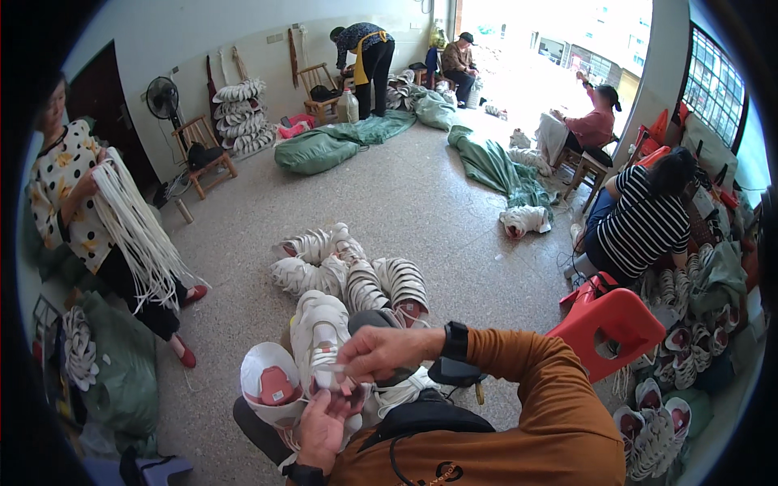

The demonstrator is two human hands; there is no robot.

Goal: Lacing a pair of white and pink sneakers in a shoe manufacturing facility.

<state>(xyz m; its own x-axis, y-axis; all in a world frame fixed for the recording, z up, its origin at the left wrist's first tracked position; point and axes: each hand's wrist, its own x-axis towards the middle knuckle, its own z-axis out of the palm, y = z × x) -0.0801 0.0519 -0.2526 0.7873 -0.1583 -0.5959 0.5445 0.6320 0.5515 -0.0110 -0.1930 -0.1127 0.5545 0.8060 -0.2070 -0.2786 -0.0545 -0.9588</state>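
Note:
A white shoe upper (318,312) with a pale red lining lies across my lap, its toe pointing away. My right hand (389,350) reaches over it from the right, fingertips pinched on a pale strip that looks like a shoelace. At the near end of the upper, my left hand (322,429) is palm up, with fingers curled against its red edge. Exactly what those fingers grip is partly hidden. Beside it on the left stands another white upper (263,359) with a red tongue. A bundle of white laces (409,389) rests right of my hands.
Stacked white uppers (365,283) lie on the floor ahead. A red plastic stool (608,332) stands right, near more shoe uppers (656,425) and a seated person in stripes (648,211). A standing person (69,190) holds white laces (138,219) at left. Green sacks (324,150) lie farther off.

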